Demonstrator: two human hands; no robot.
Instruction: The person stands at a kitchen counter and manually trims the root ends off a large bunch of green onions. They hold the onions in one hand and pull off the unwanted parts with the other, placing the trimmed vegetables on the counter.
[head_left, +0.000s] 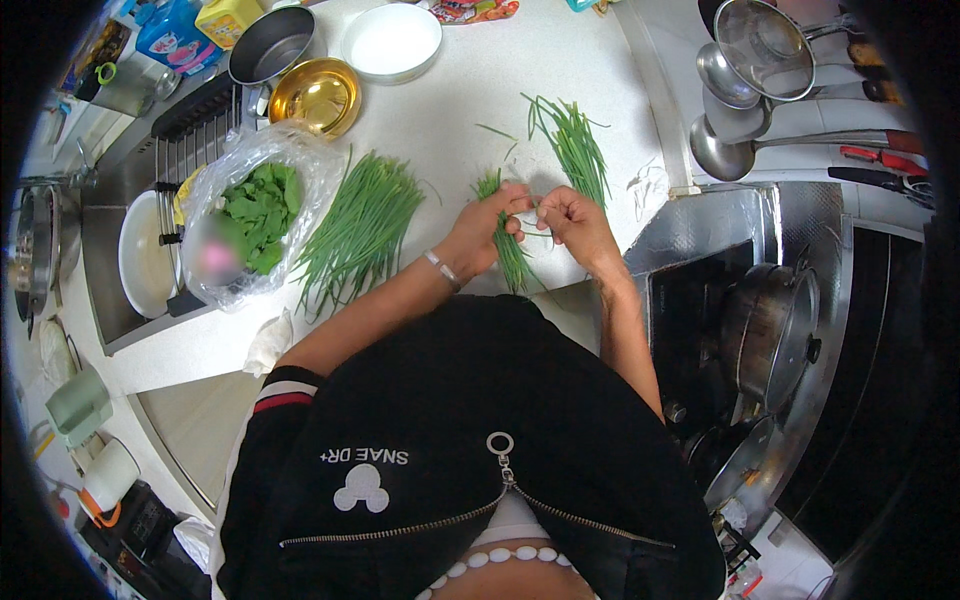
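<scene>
My left hand (491, 229) is closed round a small bunch of green chives (513, 259) over the white countertop, near its front edge. Close on its right, my right hand (574, 225) has its thumb and fingers pinched together at a thin strand beside that bunch. A large pile of chives (367, 217) lies on the counter to the left of both hands. Behind my right hand lies another bunch of chives (574, 142), partly hidden by the hand at its lower end. A few loose blades (496, 132) are scattered between the bunches.
A clear plastic bag holds leafy greens (262, 217) at the left, over the sink's edge. A gold-coloured bowl (315, 96), a dark pot (274, 45) and a white dish (393, 41) stand behind. The stove with a lidded pot (772, 337) is at the right, below hanging ladles (724, 150).
</scene>
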